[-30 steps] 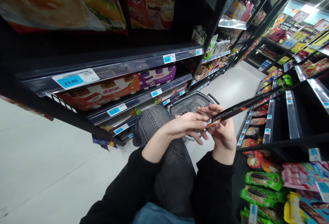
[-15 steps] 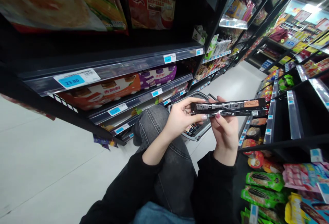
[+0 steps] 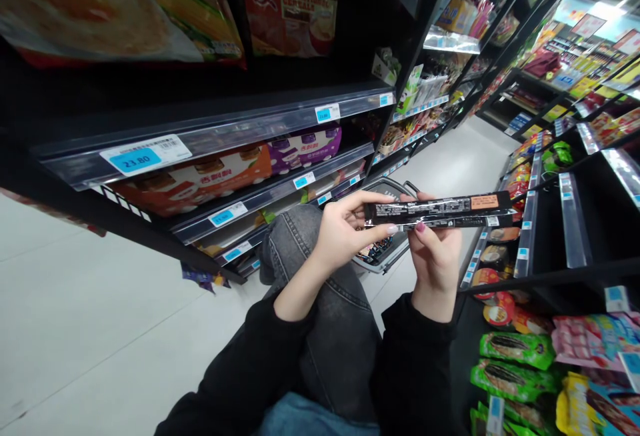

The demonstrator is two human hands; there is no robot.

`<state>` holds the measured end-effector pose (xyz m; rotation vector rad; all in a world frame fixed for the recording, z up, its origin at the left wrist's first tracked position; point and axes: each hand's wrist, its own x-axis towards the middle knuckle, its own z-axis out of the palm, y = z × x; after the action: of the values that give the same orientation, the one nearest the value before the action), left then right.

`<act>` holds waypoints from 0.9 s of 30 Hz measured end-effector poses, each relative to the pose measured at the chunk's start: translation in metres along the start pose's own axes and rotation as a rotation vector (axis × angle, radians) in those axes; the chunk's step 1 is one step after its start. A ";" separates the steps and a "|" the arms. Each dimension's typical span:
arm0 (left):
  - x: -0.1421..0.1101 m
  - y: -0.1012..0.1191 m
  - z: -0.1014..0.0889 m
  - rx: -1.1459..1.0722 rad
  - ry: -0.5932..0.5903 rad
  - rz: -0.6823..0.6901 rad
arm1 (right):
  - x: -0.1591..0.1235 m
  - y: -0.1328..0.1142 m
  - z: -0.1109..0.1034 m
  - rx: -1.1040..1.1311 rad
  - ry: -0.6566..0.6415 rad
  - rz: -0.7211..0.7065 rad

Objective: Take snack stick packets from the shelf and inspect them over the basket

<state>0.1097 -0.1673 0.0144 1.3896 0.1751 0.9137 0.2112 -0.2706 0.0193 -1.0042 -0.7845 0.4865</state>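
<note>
A long, thin black packet [image 3: 445, 211] with small white print and an orange patch near its right end is held level in front of me. My left hand [image 3: 345, 226] pinches its left end between thumb and fingers. Farther along, my right hand [image 3: 434, 246] grips it near the middle, thumb on the lower edge and fingers behind. Below the hands, partly hidden by them, stands a grey shopping basket [image 3: 395, 253] with several small dark packets [image 3: 376, 248] inside. What kind of product the packet contains I cannot tell.
Left of me rises a black shelf with a price rail [image 3: 280, 119], cereal bags [image 3: 290, 6] and orange and purple multipacks [image 3: 305, 148]. On the right, another shelf holds green seed bags [image 3: 517, 349] and lidded cups [image 3: 497, 309]. Pale floor [image 3: 100, 329] runs between them.
The black packet has shifted slightly to the left in both hands, which still hold it. The view has moved a little; otherwise the scene is the same.
</note>
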 end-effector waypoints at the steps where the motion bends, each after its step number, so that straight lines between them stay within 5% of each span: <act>1: -0.001 0.000 -0.001 0.030 0.004 0.017 | 0.000 0.000 0.001 -0.002 0.007 -0.001; 10: -0.006 0.005 -0.003 0.403 0.078 0.286 | -0.001 0.000 0.010 0.064 0.029 0.025; 17: -0.003 0.003 0.000 0.497 0.242 0.592 | -0.002 0.004 0.011 0.086 -0.016 -0.011; 27: -0.001 0.007 0.003 0.234 0.200 0.356 | -0.001 0.004 0.017 0.138 0.064 -0.070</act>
<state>0.1079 -0.1705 0.0206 1.5729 0.1936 1.3644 0.1976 -0.2598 0.0206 -0.8574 -0.7170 0.4404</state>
